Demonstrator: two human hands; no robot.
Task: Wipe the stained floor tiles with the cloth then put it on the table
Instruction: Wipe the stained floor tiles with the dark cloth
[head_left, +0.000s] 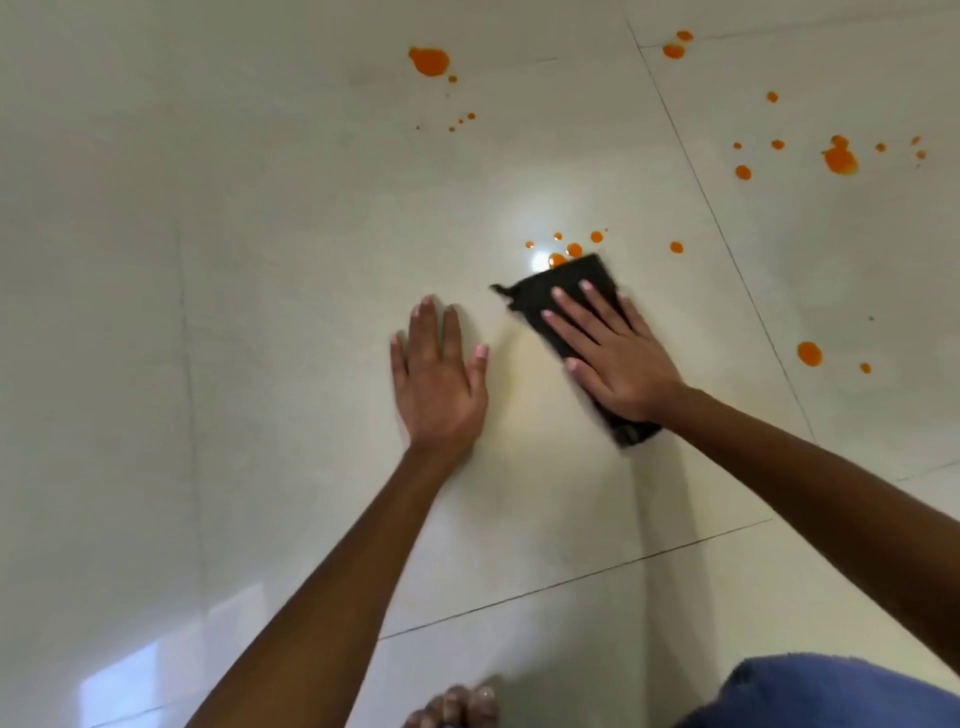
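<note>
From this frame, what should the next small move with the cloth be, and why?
Probably slide the black cloth a little further forward under the right hand. Its far edge sits right at the nearest cluster of orange drops, which are unwiped. The right hand presses flat on the cloth, and the left hand rests flat on the floor tile.
</note>
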